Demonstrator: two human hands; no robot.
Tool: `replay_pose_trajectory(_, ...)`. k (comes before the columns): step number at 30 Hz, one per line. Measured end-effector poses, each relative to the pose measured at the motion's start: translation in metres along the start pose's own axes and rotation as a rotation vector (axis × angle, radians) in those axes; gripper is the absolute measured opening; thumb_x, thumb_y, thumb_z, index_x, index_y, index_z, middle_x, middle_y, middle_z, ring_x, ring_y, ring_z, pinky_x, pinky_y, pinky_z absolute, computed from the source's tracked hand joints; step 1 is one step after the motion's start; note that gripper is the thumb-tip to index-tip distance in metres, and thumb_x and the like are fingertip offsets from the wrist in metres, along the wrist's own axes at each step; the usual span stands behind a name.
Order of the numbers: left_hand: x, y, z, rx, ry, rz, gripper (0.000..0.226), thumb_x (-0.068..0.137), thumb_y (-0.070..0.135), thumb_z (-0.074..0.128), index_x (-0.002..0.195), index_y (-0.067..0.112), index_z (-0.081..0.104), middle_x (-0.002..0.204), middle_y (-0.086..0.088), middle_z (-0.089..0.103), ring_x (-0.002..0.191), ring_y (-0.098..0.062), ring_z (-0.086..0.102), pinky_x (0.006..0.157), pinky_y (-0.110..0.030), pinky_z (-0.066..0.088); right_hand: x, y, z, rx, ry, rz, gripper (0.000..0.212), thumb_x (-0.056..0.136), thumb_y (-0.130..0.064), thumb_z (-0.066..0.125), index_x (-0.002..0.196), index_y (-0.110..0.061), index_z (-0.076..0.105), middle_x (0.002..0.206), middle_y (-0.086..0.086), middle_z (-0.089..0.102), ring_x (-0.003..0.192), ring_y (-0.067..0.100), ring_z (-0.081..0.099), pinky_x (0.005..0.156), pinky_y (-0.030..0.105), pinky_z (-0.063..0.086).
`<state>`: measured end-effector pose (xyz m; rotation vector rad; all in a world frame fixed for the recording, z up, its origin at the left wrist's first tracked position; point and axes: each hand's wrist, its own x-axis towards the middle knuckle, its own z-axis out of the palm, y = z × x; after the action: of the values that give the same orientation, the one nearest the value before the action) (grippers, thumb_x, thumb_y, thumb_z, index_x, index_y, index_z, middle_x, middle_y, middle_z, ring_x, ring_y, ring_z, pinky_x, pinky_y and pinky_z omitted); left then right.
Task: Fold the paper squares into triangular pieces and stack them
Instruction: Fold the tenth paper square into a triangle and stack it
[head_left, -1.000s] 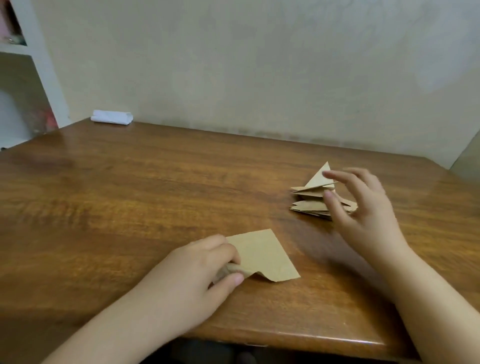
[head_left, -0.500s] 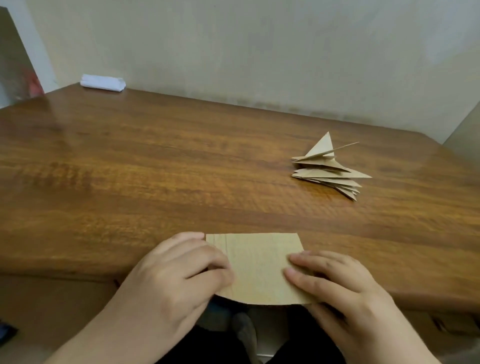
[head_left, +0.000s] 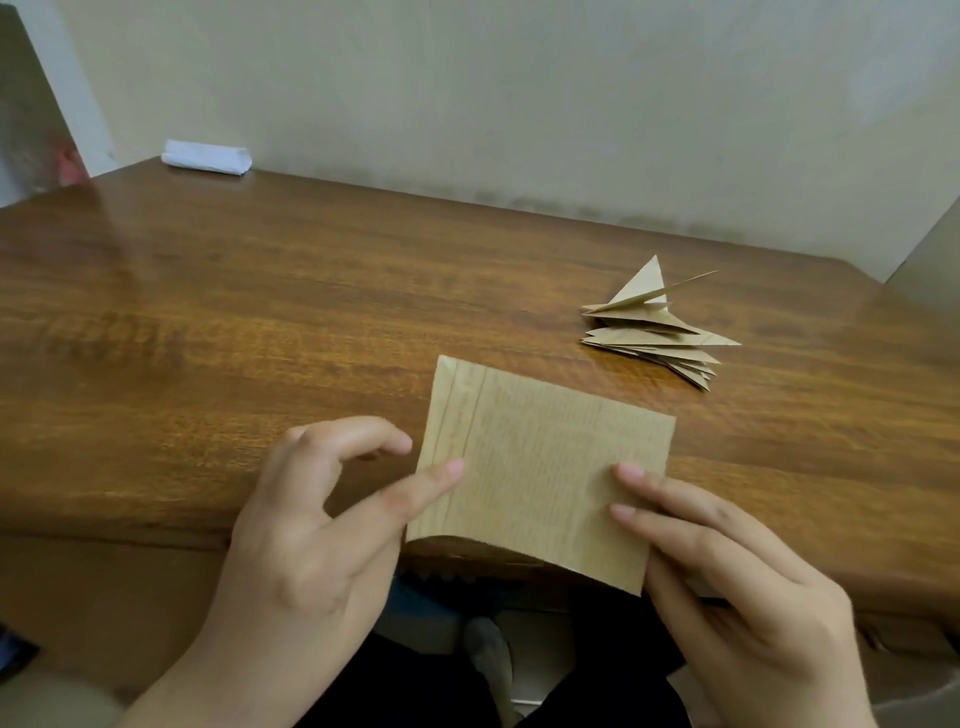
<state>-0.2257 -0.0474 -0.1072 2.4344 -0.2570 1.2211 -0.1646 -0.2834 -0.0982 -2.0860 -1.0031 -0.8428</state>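
Nearest, both hands hold one brown paper square (head_left: 545, 467) at the near edge of the wooden table (head_left: 260, 322). The left hand (head_left: 311, 525) has its thumb laid on the sheet's left side; the index finger is curled above the tabletop, apart from the thumb, and whether any finger presses the underside cannot be told. The right hand (head_left: 737, 587) rests at least two fingertips on the sheet's right side, close together and fairly straight; the thumb is hidden, so a pinch from beneath cannot be confirmed. The square is unfolded, its near edge overhanging the table edge and bowed slightly, its far edge lying over the tabletop. Faint lines run across its face, with a crease line near the left edge.

Further back and to the right, well apart from the square, a stack of folded triangular pieces (head_left: 654, 332) sits on the table. The pieces are fanned unevenly, and the topmost stands partly open with one flap raised.

At the far left corner, beside the wall, lies a small white folded item (head_left: 206, 157).
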Motion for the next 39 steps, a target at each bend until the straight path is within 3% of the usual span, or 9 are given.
replay_pose_trajectory(4,0.001,0.008,0.003,-0.015,0.062,-0.086,0.043,0.083,0.002,0.046,0.118,0.020,0.063,0.116,-0.006,0.049,0.107,-0.021,0.048,0.098,-0.025,0.036,-0.005,-0.005,0.009,-0.021,0.060,0.047,0.020,0.085,-0.018,0.059,0.101,-0.015,0.071,0.120,-0.003,0.063,0.114,0.001,0.058,0.096,0.017,0.045)
replay_pose_trajectory(9,-0.006,0.027,0.017,0.022,0.025,0.157,0.028,0.081,0.018,0.064,0.109,0.021,0.061,0.110,0.002,0.054,0.098,-0.019,0.053,0.090,-0.045,0.042,-0.013,-0.018,0.023,-0.038,0.144,0.116,0.022,0.085,-0.018,0.059,0.102,-0.013,0.072,0.118,-0.004,0.065,0.113,0.000,0.059,0.096,0.015,0.045)
replay_pose_trajectory(14,-0.005,0.035,0.031,0.059,0.062,0.125,0.024,0.084,0.007,0.055,0.103,0.021,0.059,0.107,0.003,0.055,0.096,-0.018,0.053,0.094,-0.042,0.039,-0.017,-0.028,0.029,0.084,0.225,0.176,0.015,0.083,-0.015,0.063,0.093,-0.012,0.073,0.110,-0.002,0.069,0.105,0.005,0.065,0.092,0.018,0.047)
replay_pose_trajectory(19,0.003,0.020,0.023,-0.100,0.020,-0.099,0.015,0.076,0.010,0.058,0.079,0.018,0.071,0.100,0.008,0.067,0.099,-0.012,0.058,0.092,-0.043,0.041,-0.008,-0.025,0.014,0.278,0.289,0.342,0.010,0.080,-0.025,0.063,0.080,-0.021,0.072,0.090,-0.011,0.073,0.085,0.005,0.069,0.080,0.013,0.047)
replay_pose_trajectory(23,0.020,0.031,0.005,-0.613,-0.038,-0.617,0.011,0.069,0.040,0.076,0.074,0.033,0.069,0.078,0.012,0.072,0.076,-0.003,0.067,0.069,-0.019,0.052,0.017,-0.024,0.000,0.435,0.382,0.700,0.008,0.071,-0.040,0.080,0.068,-0.038,0.073,0.052,-0.008,0.064,0.039,0.001,0.052,0.045,0.008,0.041)
replay_pose_trajectory(27,0.033,0.035,0.002,-0.896,-0.056,-0.900,0.013,0.058,0.027,0.071,0.070,0.022,0.070,0.066,-0.007,0.071,0.054,-0.013,0.064,0.048,-0.021,0.048,0.044,-0.019,-0.015,0.481,0.164,0.873,0.010,0.062,-0.032,0.072,0.069,-0.040,0.073,0.055,-0.011,0.067,0.045,-0.007,0.052,0.045,0.005,0.039)
replay_pose_trajectory(32,0.034,0.032,0.006,-0.934,-0.097,-1.041,0.007,0.079,0.006,0.065,0.072,0.007,0.064,0.064,-0.015,0.069,0.048,-0.018,0.060,0.044,-0.024,0.048,0.051,-0.002,-0.013,0.338,0.061,0.724,0.018,0.074,-0.039,0.067,0.091,-0.038,0.073,0.084,-0.020,0.070,0.072,0.000,0.063,0.056,0.015,0.048)
replay_pose_trajectory(35,0.032,0.032,0.008,-0.909,-0.013,-1.083,0.006,0.084,0.003,0.061,0.078,0.002,0.060,0.064,-0.014,0.070,0.048,-0.016,0.063,0.043,-0.021,0.048,0.043,-0.002,-0.014,0.129,0.082,0.439,0.026,0.087,-0.038,0.061,0.113,-0.038,0.062,0.102,-0.019,0.065,0.090,0.009,0.058,0.077,0.015,0.045)
replay_pose_trajectory(39,0.034,0.032,0.008,-0.921,0.072,-1.131,0.007,0.084,0.004,0.062,0.079,0.004,0.058,0.065,-0.011,0.071,0.049,-0.015,0.065,0.043,-0.018,0.049,0.022,-0.010,-0.005,-0.057,-0.033,0.087,0.039,0.077,-0.024,0.056,0.114,-0.035,0.060,0.117,-0.012,0.055,0.113,0.016,0.047,0.098,0.029,0.036)
